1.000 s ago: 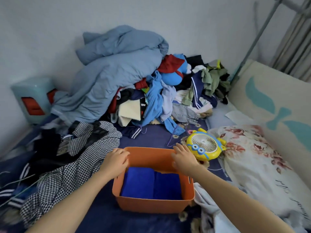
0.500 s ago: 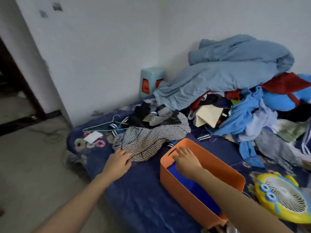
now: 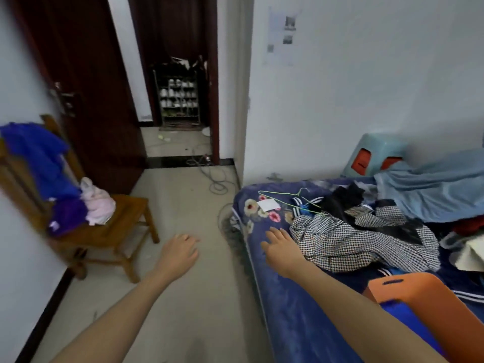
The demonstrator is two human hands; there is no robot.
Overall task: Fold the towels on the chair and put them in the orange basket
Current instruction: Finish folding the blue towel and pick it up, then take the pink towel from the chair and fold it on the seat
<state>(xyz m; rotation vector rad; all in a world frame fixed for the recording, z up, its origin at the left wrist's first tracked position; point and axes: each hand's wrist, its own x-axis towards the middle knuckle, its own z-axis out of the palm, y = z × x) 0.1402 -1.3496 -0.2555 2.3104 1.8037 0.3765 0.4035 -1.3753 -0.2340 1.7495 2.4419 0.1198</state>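
Bare floor (image 3: 183,297) lies open between the chair (image 3: 110,231) and the bed (image 3: 282,305). The chair's front seat half is free; towels (image 3: 47,163) fill its back. Beside the chair, a dark door (image 3: 86,100) stands open. Checked cloth (image 3: 361,244) crowds the bed.

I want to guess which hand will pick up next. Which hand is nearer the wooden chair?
Left. The left hand is over the floor, just right of the wooden chair; the right hand is farther right, over the bed's edge.
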